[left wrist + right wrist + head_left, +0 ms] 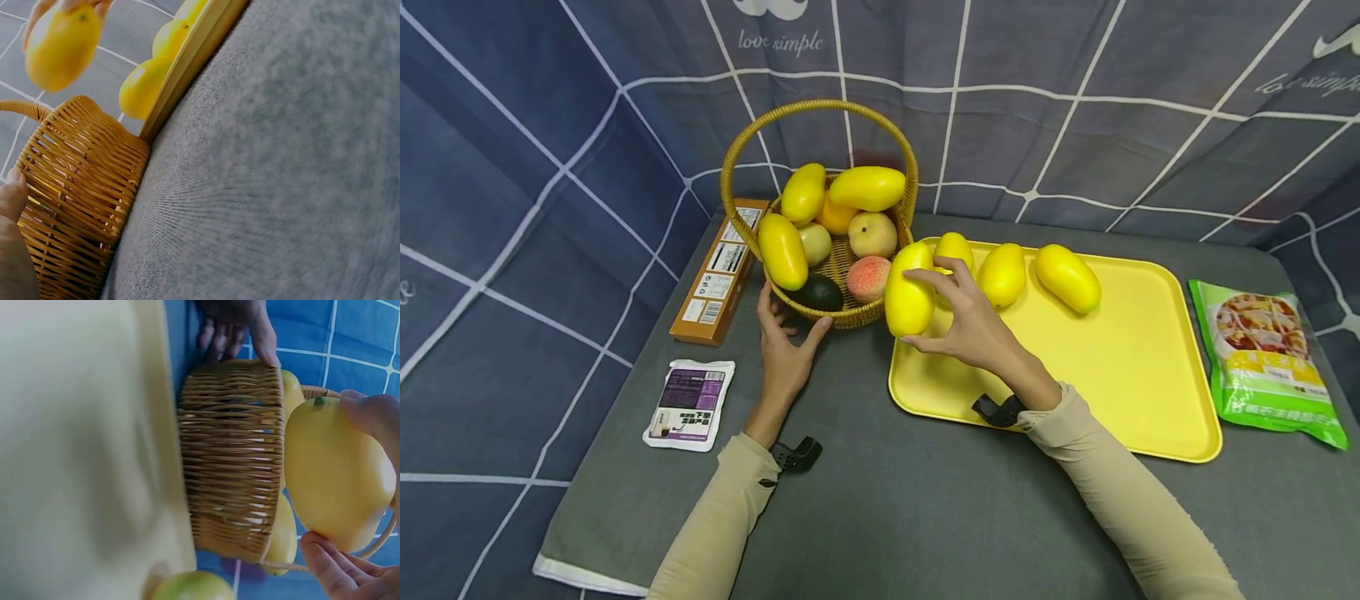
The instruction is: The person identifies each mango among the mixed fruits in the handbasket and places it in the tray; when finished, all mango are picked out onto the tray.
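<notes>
A yellow mango [909, 290] is pinched between the thumb and fingers of the right hand [973, 321], raised beside the basket's right side, over the tray's left edge. In the right wrist view the mango [337, 472] hangs near the wicker rim. The left hand [786, 350] touches the front left of the wicker basket [850, 319], thumb at the rim; the left wrist view shows that thumb [14, 194] against the weave. Inside the basket lie several yellow mangoes, a peach [869, 278], a dark green avocado [818, 293] and other round fruit. Several mangoes [1067, 278] lie on the yellow tray [1120, 375].
An orange-brown box [718, 275] lies left of the basket, with a white and purple packet [690, 405] in front of it. Right of the tray is a green food bag [1266, 358]. The basket's tall handle [820, 105] arches above the fruit. A checked curtain hangs behind.
</notes>
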Available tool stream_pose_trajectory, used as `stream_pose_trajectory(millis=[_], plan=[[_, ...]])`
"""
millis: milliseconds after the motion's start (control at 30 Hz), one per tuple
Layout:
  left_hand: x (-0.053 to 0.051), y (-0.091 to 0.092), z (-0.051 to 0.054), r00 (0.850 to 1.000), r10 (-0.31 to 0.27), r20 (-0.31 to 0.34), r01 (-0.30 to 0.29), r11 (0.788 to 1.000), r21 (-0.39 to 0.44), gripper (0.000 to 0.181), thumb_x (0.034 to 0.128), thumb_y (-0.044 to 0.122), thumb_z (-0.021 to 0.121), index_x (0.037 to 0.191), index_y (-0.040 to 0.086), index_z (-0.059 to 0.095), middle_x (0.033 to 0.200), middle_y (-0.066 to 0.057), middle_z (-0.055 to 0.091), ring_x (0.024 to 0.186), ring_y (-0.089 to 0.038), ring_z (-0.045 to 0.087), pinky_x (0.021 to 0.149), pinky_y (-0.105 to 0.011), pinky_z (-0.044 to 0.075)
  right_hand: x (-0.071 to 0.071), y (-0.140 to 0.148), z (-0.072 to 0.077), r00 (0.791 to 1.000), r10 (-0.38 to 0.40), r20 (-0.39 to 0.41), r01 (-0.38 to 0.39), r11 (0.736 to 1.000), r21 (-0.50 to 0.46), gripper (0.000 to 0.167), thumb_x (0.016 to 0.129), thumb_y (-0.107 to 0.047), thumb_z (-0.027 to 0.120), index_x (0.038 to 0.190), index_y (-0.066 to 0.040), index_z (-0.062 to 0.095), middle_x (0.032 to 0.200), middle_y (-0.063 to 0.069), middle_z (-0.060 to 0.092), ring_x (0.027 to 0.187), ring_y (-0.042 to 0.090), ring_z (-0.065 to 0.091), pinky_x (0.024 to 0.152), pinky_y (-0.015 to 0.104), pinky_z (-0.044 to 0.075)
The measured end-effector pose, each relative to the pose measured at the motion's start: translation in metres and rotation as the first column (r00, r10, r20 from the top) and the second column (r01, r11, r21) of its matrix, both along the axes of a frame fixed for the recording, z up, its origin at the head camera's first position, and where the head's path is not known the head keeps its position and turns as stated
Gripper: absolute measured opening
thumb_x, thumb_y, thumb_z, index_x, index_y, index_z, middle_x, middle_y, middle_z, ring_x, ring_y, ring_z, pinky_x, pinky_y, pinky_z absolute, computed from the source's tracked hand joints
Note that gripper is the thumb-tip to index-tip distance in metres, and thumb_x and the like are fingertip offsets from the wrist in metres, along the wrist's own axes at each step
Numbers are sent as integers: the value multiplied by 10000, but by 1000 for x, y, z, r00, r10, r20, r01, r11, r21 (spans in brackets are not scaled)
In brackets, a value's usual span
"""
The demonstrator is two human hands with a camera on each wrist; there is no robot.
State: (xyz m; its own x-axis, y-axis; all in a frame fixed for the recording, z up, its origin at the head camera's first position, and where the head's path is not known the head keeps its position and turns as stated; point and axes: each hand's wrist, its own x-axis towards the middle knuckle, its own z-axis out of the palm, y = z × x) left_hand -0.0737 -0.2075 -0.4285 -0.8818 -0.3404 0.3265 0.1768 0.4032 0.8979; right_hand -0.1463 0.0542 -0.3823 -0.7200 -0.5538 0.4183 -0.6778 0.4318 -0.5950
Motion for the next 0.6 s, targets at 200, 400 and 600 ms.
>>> stream_pose_trajectory(millis=[200, 400, 600], plan=[[-6, -4, -13, 1000, -3, -22, 3, 1000, -6, 936, 849, 72, 750, 1549, 31, 130, 1391, -327, 388, 1168, -513, 446, 886, -583, 381, 11, 25, -17, 999, -19, 29, 18, 1000, 25, 784, 658, -348, 907, 1350, -222, 560, 1373, 173, 428, 1264, 301, 473, 977, 499, 460], [-14, -15, -36, 1000, 24, 13, -23, 999, -24, 982, 843, 149, 773, 1570, 210, 116, 1433, -204, 393, 1194, -376, 471, 893, -447, 403, 19, 41, -31, 998, -7, 66, 3, 998, 59, 789, 651, -369, 911, 1345, -226, 563, 1338, 158, 442, 1185, 290, 515, 935, 451, 506], [-5, -6, -15, 1000, 5, 14, -5, 1000, -7, 941, 864, 159, 750, 1565, 117, 124, 1427, -263, 379, 1190, -424, 460, 903, -493, 405, 26, 47, -42, 993, 19, 113, -27, 997, 73, 781, 657, -389, 906, 1338, -237, 555, 1288, 113, 453, 1070, 242, 557, 928, 416, 500]])
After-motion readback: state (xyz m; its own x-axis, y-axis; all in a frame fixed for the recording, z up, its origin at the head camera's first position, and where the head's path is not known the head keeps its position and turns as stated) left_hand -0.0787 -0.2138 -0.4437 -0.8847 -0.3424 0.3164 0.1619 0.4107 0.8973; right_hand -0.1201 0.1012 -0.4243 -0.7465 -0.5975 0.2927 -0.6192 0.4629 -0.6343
